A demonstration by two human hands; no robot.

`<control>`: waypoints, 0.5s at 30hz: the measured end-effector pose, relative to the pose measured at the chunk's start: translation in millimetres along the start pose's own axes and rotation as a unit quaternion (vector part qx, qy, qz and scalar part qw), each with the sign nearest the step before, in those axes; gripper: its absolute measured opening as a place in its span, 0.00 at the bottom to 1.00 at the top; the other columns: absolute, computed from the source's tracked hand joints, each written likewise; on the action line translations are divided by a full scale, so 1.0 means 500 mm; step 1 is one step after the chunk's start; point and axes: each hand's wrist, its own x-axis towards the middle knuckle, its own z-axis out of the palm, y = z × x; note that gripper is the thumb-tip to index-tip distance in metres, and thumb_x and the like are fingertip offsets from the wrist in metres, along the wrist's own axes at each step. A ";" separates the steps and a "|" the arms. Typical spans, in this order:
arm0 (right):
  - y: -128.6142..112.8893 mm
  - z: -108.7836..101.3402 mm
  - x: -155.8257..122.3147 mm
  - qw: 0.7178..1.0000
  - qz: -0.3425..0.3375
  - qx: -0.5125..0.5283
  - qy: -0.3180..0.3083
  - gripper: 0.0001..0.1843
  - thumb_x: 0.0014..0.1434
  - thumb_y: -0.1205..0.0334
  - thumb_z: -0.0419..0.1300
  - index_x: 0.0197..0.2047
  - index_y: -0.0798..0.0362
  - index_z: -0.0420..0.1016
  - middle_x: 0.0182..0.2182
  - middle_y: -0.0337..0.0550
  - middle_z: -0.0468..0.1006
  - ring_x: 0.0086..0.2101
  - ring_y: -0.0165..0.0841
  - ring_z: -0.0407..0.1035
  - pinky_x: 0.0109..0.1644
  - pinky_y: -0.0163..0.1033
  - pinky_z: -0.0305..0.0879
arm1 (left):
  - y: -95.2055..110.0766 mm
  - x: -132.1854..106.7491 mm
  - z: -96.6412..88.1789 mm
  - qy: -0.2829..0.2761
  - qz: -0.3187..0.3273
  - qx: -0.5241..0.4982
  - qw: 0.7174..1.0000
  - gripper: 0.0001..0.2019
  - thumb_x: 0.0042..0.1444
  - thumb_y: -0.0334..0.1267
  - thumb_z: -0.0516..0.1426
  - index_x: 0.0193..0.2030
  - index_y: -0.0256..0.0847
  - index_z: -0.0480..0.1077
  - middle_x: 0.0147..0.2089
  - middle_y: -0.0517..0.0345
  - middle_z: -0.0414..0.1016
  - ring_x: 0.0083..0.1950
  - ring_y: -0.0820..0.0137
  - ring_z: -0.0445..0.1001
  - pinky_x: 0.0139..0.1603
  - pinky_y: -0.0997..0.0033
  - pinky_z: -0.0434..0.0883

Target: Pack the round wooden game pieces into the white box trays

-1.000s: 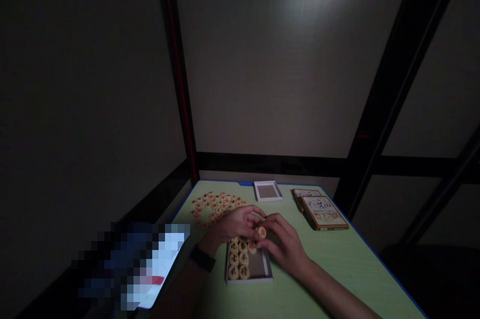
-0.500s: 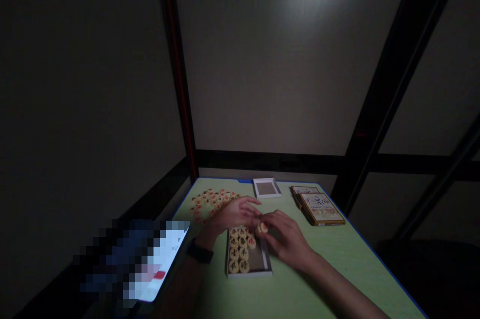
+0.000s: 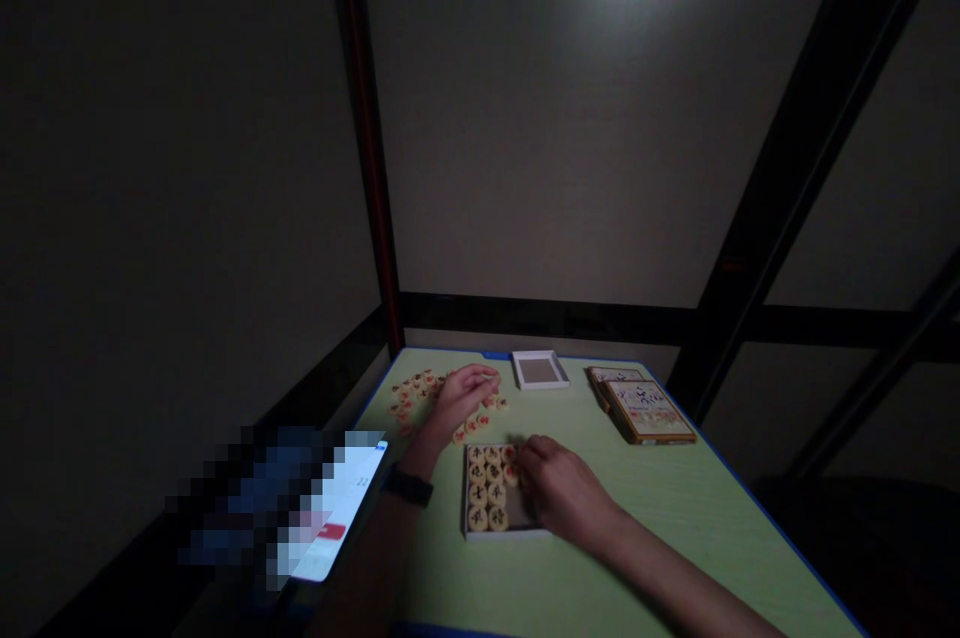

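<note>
A shallow white-rimmed box (image 3: 470, 535) lies in front of me, with rows of round wooden xiangqi pieces (image 3: 478, 494) on its left side. Most of these carry black characters; two at the upper right carry red ones. My right hand (image 3: 559, 483) reaches into the box's right half, fingers bent down and closed around a xiangqi piece that they largely hide. Over the loose pile of xiangqi pieces (image 3: 405, 401) hovers my left hand (image 3: 466, 398), palm down, fingers loosely curved and apart. It covers part of the pile. A dark band circles my left wrist.
At the table's back edge lies a white box lid or tray (image 3: 540, 371). Two decorated flat boxes (image 3: 645, 408) overlap at the right. A lit screen (image 3: 345, 508), partly pixelated, stands at the left. The green table (image 3: 637, 538) meets a wall behind.
My right hand has lowered its red-marked xiangqi piece into the box. My left hand has moved from above the box, away from me, to the loose pile. The view has shifted slightly.
</note>
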 end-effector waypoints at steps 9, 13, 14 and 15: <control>0.017 -0.005 0.012 0.988 0.079 0.134 -0.010 0.18 0.45 0.81 0.58 0.38 0.55 0.77 0.38 0.44 0.72 0.34 0.32 0.71 0.38 0.33 0.66 | 0.006 0.000 0.000 0.003 -0.011 -0.023 1.000 0.18 0.45 0.47 0.68 0.38 0.37 0.75 0.32 0.57 0.76 0.31 0.73 0.71 0.29 0.77 0.65; 0.021 -0.003 0.011 0.981 0.095 0.168 -0.015 0.17 0.45 0.80 0.59 0.37 0.56 0.77 0.37 0.44 0.72 0.34 0.32 0.70 0.39 0.34 0.65 | 0.013 -0.001 -0.002 0.026 -0.017 -0.049 0.998 0.18 0.42 0.46 0.69 0.36 0.37 0.76 0.33 0.56 0.77 0.32 0.73 0.72 0.30 0.77 0.66; 0.021 -0.002 0.011 0.981 0.097 0.170 -0.015 0.17 0.46 0.80 0.59 0.38 0.56 0.77 0.37 0.44 0.72 0.34 0.32 0.70 0.39 0.34 0.65 | 0.016 -0.002 -0.005 0.035 -0.018 -0.059 0.997 0.18 0.42 0.46 0.69 0.36 0.37 0.76 0.33 0.56 0.77 0.33 0.73 0.72 0.30 0.77 0.66; 0.020 0.000 0.010 0.981 0.098 0.170 -0.014 0.17 0.46 0.80 0.59 0.38 0.56 0.77 0.38 0.44 0.71 0.34 0.32 0.70 0.39 0.34 0.65 | 0.018 -0.002 -0.008 0.045 -0.019 -0.070 0.996 0.18 0.41 0.45 0.69 0.36 0.37 0.76 0.34 0.56 0.77 0.33 0.73 0.72 0.30 0.78 0.66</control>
